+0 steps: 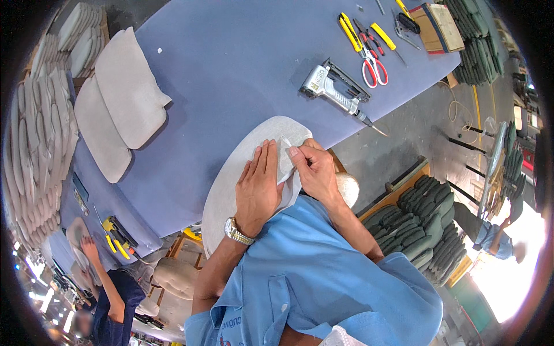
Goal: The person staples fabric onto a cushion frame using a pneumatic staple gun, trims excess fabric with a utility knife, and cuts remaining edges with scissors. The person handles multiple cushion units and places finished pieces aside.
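A light grey fabric-covered seat pad (222, 199) lies against my body at the near edge of the blue-covered table. My left hand (258, 185) rests flat on it with the fingers stretched out and close together. Just to the right, my right hand (316, 172) pinches a pale fabric edge (287, 154) near the pad's upper right rim. The fabric is lifted into a fold between both hands. The right fingertips partly hide what they grip. A silver staple gun (332, 89), joined to an air hose, lies on the table beyond my right hand.
At the back right lie red-handled scissors (371, 68), a yellow cutter (348, 32), pliers (367, 39) and a box (437, 29). Two grey pads (128, 86) lie at left beside tall stacks (43, 144). Dark green cushions (412, 222) stand at right. A co-worker's hand (89, 248) touches a pad lower left.
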A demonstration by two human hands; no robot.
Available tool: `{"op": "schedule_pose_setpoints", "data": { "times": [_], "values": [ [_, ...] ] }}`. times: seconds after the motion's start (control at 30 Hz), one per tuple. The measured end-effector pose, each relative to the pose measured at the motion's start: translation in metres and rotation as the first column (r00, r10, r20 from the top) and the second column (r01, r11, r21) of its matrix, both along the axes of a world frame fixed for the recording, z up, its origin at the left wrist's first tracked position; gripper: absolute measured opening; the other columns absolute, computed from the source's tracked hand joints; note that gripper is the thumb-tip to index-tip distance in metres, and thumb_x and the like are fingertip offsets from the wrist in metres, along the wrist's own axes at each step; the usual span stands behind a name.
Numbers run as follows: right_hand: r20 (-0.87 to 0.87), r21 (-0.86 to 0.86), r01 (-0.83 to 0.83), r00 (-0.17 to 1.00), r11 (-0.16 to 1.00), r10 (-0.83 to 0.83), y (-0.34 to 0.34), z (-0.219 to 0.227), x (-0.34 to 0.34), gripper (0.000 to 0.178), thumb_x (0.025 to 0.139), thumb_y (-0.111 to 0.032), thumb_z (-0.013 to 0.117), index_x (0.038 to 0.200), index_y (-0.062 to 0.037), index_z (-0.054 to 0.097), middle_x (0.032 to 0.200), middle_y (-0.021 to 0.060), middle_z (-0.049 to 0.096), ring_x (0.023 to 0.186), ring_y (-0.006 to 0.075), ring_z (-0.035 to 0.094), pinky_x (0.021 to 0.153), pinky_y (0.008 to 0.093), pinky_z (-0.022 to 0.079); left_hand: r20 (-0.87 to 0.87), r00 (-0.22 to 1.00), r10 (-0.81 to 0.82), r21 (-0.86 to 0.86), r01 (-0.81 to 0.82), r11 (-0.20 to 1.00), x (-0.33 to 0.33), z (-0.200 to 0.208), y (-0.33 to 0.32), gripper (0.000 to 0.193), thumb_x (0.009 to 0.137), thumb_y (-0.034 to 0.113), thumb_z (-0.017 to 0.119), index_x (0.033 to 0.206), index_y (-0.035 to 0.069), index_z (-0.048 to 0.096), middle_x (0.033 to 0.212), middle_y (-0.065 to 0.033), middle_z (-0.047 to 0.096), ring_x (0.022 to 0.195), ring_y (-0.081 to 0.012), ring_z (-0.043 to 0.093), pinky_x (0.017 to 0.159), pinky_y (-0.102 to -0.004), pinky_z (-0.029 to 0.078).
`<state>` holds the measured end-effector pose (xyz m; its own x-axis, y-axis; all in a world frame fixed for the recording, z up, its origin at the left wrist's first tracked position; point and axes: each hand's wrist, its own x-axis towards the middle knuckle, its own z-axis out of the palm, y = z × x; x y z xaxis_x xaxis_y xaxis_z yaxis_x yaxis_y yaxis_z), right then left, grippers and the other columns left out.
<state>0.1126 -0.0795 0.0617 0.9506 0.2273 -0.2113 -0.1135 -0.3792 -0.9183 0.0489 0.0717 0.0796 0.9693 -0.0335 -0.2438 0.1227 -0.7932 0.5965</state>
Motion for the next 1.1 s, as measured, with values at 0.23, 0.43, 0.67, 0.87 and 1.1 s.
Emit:
{"op": "schedule_pose_setpoints", "data": {
  "times": [0.23,0.43,0.67,0.87,1.1],
  "values": [
    [-0.103,0.1,0.128,0.988,0.987,-0.118,0.003,0.0,0.001,0.034,0.098,-0.014,0.07,0.072,0.0049,0.06,0.068,0.0073,0.045,0.065,0.0153,0.042,0.059,0.0341,0.036,0.015,1.0,-0.007,-0.034,0.008,0.999,0.007,-0.006,0.004,0.086,0.076,0.005,0.072,0.155,0.002,0.039,0.158,-0.0194,0.045,0.143,-0.0368,0.048,0.113,-0.0477,0.044],
    [0.048,-0.057,0.073,0.996,0.996,-0.07,-0.005,0.004,-0.002,0.028,0.099,-0.011,0.068,0.075,0.0043,0.064,0.07,0.0085,0.047,0.066,0.0186,0.044,0.06,0.034,0.037,-0.029,0.999,-0.03,-0.048,0.028,0.998,0.014,-0.003,0.006,0.086,0.076,0.001,0.067,0.157,0.003,0.038,0.16,-0.019,0.042,0.145,-0.04,0.045,0.115,-0.0518,0.041],
    [-0.106,0.176,0.142,0.987,0.974,-0.125,-0.015,-0.035,-0.02,0.032,0.102,-0.013,0.065,0.075,0.0026,0.062,0.073,0.0059,0.049,0.075,0.0158,0.045,0.067,0.032,0.039,-0.055,0.994,-0.092,-0.037,0.09,0.995,0.017,-0.003,0.004,0.085,0.079,-0.001,0.063,0.159,0.005,0.036,0.164,-0.0169,0.038,0.149,-0.0407,0.039,0.114,-0.0565,0.041],
    [-0.171,0.26,0.126,0.982,0.957,-0.083,-0.017,-0.034,-0.02,0.034,0.103,-0.016,0.063,0.075,0.0021,0.061,0.074,0.0048,0.048,0.076,0.0146,0.044,0.069,0.0315,0.039,-0.066,0.989,-0.129,-0.001,0.13,0.992,0.014,-0.006,0.004,0.084,0.083,0.001,0.061,0.161,0.013,0.034,0.166,-0.015,0.035,0.149,-0.0418,0.038,0.113,-0.06,0.042],
    [-0.039,0.026,0.087,0.996,0.996,-0.086,-0.013,-0.017,-0.016,0.028,0.099,-0.016,0.067,0.079,0.0036,0.063,0.074,0.0109,0.051,0.068,0.0205,0.047,0.063,0.035,0.04,-0.049,0.989,-0.139,0.082,0.143,0.986,0.013,-0.008,-0.005,0.075,0.089,0.001,0.054,0.161,0.018,0.036,0.168,-0.0082,0.033,0.148,-0.041,0.04,0.111,-0.0609,0.041]
  ]
}}
